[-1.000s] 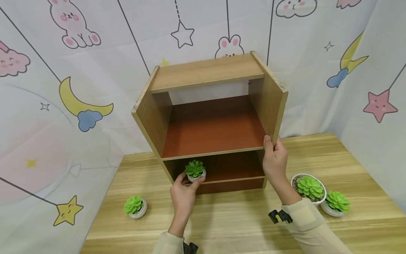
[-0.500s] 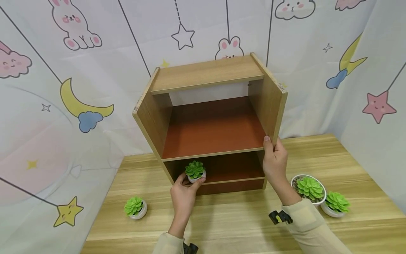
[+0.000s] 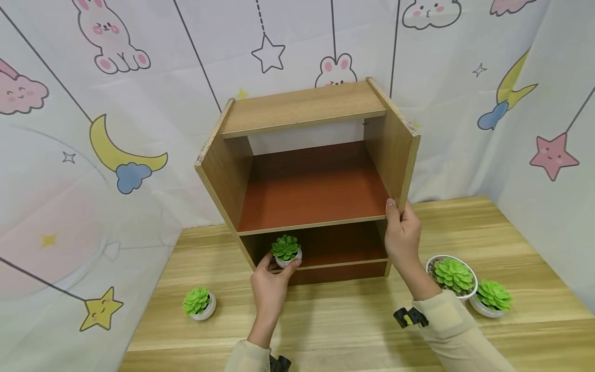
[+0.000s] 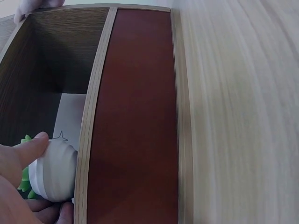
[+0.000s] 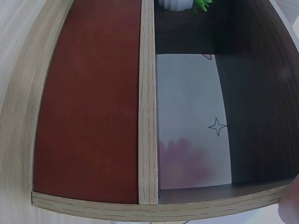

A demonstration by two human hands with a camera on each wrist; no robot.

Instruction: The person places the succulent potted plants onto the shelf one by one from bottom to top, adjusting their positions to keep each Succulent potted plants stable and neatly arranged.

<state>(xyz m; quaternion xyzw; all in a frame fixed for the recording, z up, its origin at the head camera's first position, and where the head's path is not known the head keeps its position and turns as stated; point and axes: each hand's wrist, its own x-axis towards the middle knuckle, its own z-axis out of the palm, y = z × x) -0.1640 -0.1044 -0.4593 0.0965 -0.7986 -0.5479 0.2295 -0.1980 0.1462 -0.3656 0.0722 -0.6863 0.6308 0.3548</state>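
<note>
A small green succulent in a white pot (image 3: 285,249) is at the left end of the lower compartment of a wooden shelf unit (image 3: 316,225). My left hand (image 3: 269,287) holds that pot, thumb on one side and fingers on the other. In the left wrist view the white pot (image 4: 55,170) is right by the front edge of the lower board; whether it touches the board I cannot tell. My right hand (image 3: 403,232) grips the unit's right side panel, thumb on the front and fingers behind. Only a bit of that hand (image 5: 288,205) shows in the right wrist view.
Another potted succulent (image 3: 199,304) stands on the wooden table (image 3: 344,325) at left. To the right, near my right forearm, are a larger bowl-shaped succulent pot (image 3: 452,277) and a small potted succulent (image 3: 492,298). A printed cloth (image 3: 153,67) hangs behind the unit.
</note>
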